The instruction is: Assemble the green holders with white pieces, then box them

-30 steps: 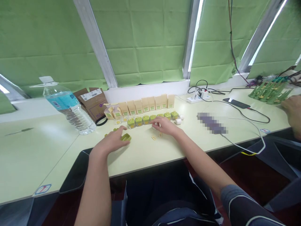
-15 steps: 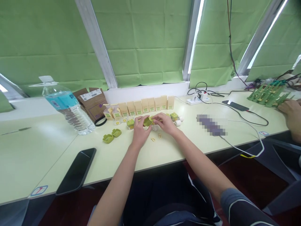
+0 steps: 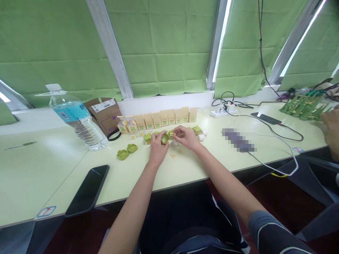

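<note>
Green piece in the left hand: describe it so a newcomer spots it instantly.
Find the big water bottle on the pale table; right of it runs a row of tan boxes. Before that row, the left hand pinches a green piece, gripped in fingers, unlike the two green pieces lying loose near the bottle.

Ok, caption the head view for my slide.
Left hand and right hand hold a small green piece before a row of tan boxes on a table.
</note>
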Demonstrator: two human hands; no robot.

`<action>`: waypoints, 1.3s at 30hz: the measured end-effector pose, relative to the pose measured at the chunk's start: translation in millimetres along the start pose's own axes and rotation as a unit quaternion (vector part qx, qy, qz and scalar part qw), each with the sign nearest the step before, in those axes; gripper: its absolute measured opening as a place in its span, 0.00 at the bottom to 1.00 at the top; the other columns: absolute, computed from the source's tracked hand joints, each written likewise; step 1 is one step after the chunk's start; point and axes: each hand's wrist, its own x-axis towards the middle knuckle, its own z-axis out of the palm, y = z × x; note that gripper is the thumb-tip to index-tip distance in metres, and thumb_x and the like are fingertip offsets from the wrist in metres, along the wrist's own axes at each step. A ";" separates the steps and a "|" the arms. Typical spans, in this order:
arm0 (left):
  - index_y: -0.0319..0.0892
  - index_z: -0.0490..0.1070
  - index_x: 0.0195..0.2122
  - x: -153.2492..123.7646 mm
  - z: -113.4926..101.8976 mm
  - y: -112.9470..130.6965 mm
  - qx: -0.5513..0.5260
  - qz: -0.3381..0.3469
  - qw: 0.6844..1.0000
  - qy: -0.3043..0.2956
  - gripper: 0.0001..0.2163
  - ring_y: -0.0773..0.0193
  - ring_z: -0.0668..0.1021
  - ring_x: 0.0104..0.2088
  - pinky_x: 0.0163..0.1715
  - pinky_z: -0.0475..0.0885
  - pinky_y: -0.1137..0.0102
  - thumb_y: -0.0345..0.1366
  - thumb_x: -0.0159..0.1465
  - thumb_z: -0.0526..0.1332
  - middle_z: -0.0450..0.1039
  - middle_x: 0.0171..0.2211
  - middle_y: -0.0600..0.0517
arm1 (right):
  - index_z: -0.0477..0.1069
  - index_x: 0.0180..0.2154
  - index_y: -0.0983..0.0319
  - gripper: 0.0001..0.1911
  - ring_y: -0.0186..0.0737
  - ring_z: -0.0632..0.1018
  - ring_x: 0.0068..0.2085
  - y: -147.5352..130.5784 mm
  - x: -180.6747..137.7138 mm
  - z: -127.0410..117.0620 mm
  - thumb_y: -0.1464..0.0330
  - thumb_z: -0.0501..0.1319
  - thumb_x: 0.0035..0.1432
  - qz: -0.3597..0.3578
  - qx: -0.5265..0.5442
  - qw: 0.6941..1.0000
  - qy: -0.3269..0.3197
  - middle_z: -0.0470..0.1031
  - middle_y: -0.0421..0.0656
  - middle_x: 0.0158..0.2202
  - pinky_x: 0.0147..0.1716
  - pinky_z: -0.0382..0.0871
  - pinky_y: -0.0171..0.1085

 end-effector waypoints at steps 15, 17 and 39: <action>0.45 0.67 0.49 1.8 -2.6 3.7 -0.006 0.015 0.999 -0.032 0.18 0.56 0.78 0.47 0.49 0.74 0.60 0.29 0.58 0.64 0.76 0.46 0.47 | 0.82 0.39 0.61 0.08 0.37 0.82 0.36 3.8 -1.4 15.6 0.70 0.67 0.56 0.001 -0.011 0.999 -0.047 0.82 0.45 0.39 0.37 0.80 0.34; 0.45 0.68 0.50 1.5 -1.6 3.1 -0.010 0.026 0.999 -0.034 0.17 0.57 0.78 0.47 0.47 0.74 0.61 0.30 0.59 0.64 0.76 0.47 0.47 | 0.82 0.39 0.61 0.09 0.37 0.82 0.36 5.1 -0.8 15.0 0.72 0.67 0.55 0.005 -0.031 0.999 -0.035 0.82 0.44 0.39 0.38 0.79 0.35; 0.44 0.67 0.48 0.7 0.1 1.0 -0.057 0.038 0.997 -0.047 0.17 0.60 0.79 0.44 0.44 0.78 0.63 0.26 0.58 0.62 0.73 0.47 0.47 | 0.83 0.40 0.60 0.10 0.41 0.84 0.35 9.4 -0.1 12.6 0.68 0.68 0.55 0.059 -0.013 0.998 -0.027 0.84 0.43 0.35 0.38 0.80 0.38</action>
